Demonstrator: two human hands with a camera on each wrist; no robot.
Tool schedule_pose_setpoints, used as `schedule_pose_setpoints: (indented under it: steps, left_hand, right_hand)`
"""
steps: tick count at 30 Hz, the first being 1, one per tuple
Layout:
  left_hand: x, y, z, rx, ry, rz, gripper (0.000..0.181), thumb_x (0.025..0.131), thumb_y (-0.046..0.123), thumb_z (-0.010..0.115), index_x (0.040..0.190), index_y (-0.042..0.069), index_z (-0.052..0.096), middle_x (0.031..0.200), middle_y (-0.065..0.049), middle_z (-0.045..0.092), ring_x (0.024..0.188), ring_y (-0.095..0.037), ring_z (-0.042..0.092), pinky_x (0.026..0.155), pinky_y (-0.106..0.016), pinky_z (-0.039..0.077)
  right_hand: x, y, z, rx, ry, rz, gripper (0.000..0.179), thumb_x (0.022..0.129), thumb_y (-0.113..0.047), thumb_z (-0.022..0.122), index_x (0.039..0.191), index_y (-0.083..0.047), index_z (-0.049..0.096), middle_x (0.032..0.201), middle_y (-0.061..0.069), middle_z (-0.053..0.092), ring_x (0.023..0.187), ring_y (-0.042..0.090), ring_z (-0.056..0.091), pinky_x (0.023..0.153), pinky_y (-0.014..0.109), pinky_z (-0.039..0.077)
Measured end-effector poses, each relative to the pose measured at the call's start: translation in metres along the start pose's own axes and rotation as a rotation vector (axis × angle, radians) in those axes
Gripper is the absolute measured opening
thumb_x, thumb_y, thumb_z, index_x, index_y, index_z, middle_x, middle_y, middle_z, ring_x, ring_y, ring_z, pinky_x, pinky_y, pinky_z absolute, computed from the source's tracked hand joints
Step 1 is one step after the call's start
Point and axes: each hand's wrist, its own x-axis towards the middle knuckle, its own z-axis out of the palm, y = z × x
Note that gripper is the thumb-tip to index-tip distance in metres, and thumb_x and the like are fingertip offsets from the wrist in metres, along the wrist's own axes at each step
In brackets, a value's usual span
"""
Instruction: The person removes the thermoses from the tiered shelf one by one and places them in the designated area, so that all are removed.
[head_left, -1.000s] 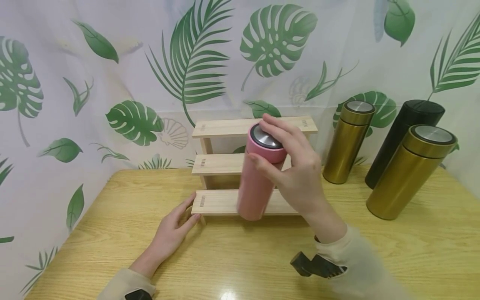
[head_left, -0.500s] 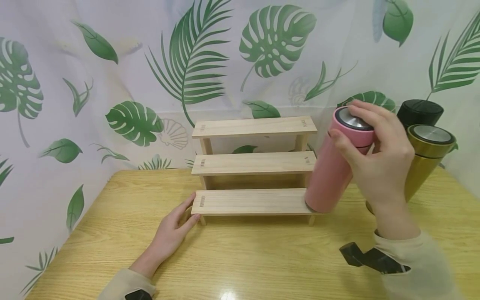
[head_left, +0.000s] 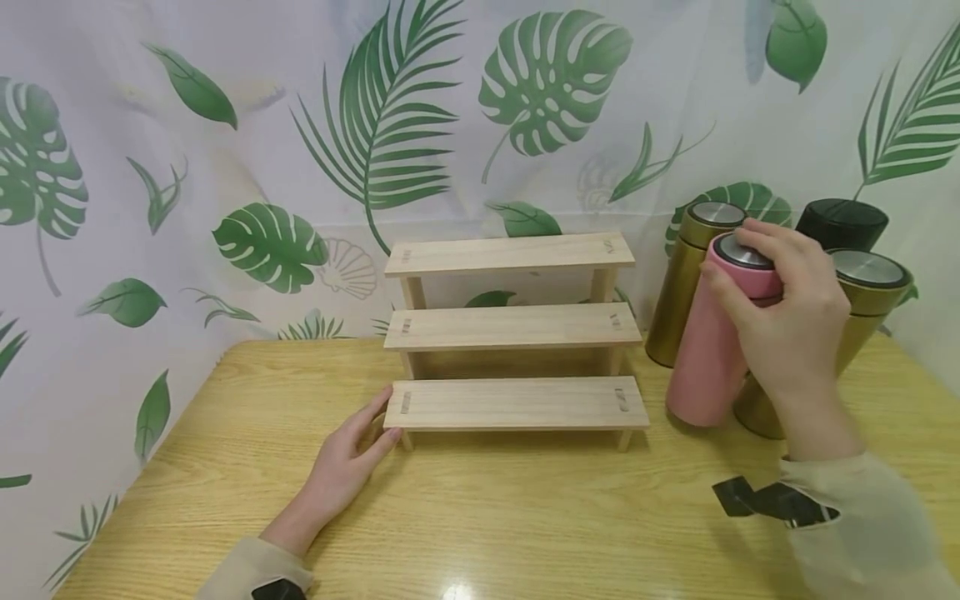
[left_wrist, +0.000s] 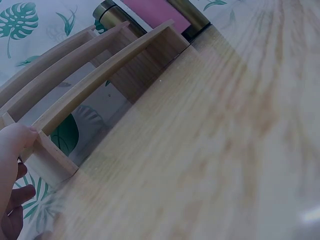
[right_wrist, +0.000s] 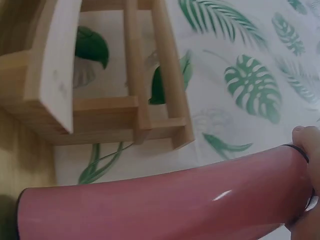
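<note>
My right hand (head_left: 795, 312) holds a pink vacuum flask (head_left: 708, 350) by its lid, thumb on the near left side and fingers over the steel-topped cap. The flask stands nearly upright at the right of a three-step wooden display rack (head_left: 517, 404), among other flasks. In the right wrist view the pink flask (right_wrist: 165, 205) lies across the bottom, its base close by the tabletop. My left hand (head_left: 345, 462) grips the left end of the rack's lowest step, thumb at the front corner and fingers behind. The left wrist view shows that thumb (left_wrist: 20, 137) on the step's corner.
Behind the pink flask stand a slim gold flask (head_left: 667, 308) and a black flask (head_left: 840, 221). A wider gold flask (head_left: 870, 292) is partly hidden by my right hand. A leaf-patterned cloth (head_left: 300, 125) hangs behind the wooden table (head_left: 480, 517).
My right hand has carried the pink flask from in front of the rack to the right, beside the gold flasks. My left hand stays at the rack's end.
</note>
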Motion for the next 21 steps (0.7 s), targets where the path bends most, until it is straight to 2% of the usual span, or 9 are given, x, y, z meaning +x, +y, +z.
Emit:
schedule_pose_setpoints:
  steps: [5,14,21]
  left_hand:
    - [0.000,0.000,0.000,-0.004,-0.002,-0.004,0.062,0.095,0.041,0.057,0.149,0.020,0.035,0.145,-0.007,0.043,0.136,-0.027,0.033,0.109,-0.054,0.026]
    - [0.000,0.001,0.000,0.001,-0.007,-0.003,0.061,0.096,0.042,0.056,0.150,0.022,0.034,0.145,-0.008,0.043,0.136,-0.029,0.032,0.109,-0.056,0.026]
    - [0.000,0.002,0.000,-0.008,-0.004,-0.001,0.061,0.096,0.041,0.056,0.149,0.022,0.035,0.144,-0.008,0.044,0.136,-0.029,0.033,0.109,-0.056,0.026]
  right_hand:
    - [-0.005,0.021,0.009,-0.005,-0.033,0.025,0.042,0.079,-0.019,0.079,0.118,-0.007,0.068,0.125,0.007,0.062,0.119,0.027,0.052,0.097,0.029,0.040]
    - [-0.010,0.031,0.016,0.001,-0.043,0.000,0.048,0.079,-0.022,0.080,0.123,-0.008,0.065,0.129,0.008,0.059,0.122,0.030,0.047,0.103,0.043,0.035]
    - [-0.012,0.033,0.017,-0.005,-0.052,0.009,0.048,0.080,-0.020,0.079,0.124,-0.007,0.064,0.130,0.010,0.057,0.124,0.029,0.044,0.104,0.045,0.037]
